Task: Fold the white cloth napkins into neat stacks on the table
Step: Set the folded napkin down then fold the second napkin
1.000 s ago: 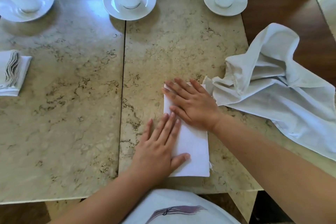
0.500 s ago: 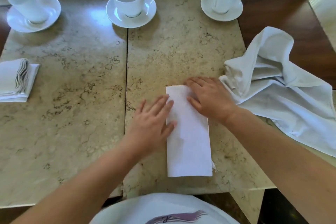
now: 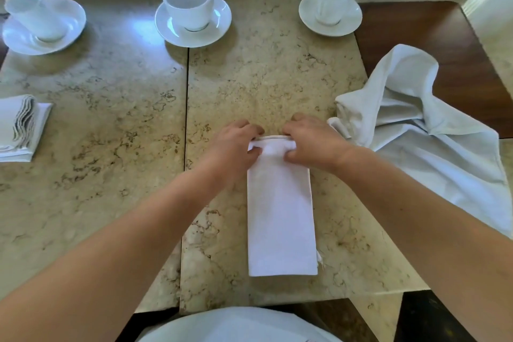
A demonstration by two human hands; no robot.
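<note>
Marble table [image 3: 111,203] | folded napkin [image 3: 281,219] near front edge | left hand [image 3: 236,144], right hand [image 3: 311,141] both pinch its far end

A white napkin [image 3: 281,219], folded into a long narrow strip, lies flat on the marble table [image 3: 111,175] with its far end pinched up. To its right sprawls a crumpled, unfolded cloth [image 3: 416,130]. At the left edge sits a stack of folded napkins [image 3: 19,128], perhaps several deep.
</note>
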